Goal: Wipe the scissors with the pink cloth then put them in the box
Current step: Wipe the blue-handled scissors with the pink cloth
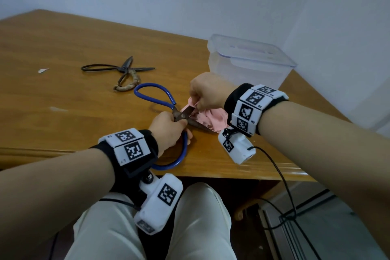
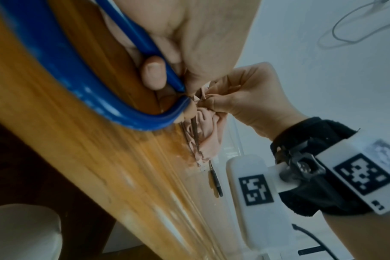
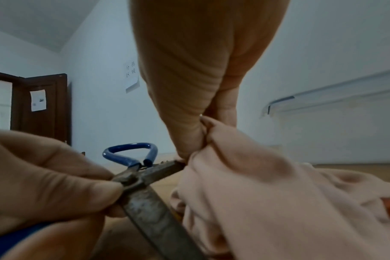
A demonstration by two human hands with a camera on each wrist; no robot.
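Both hands are busy: the left hand (image 1: pixel 168 131) grips the blue scissors (image 1: pixel 181 115) at the pivot, blades spread, low over the bench (image 1: pixel 63 48); the right hand (image 1: pixel 205 94) pinches the cloth (image 1: pixel 211 119) round the upper blade. Wiping looks under way. Next, the cloth probably needs drawing along each blade, then the scissors go in the box (image 1: pixel 249 63) behind. Old scissors (image 1: pixel 121 72) wait farther back.
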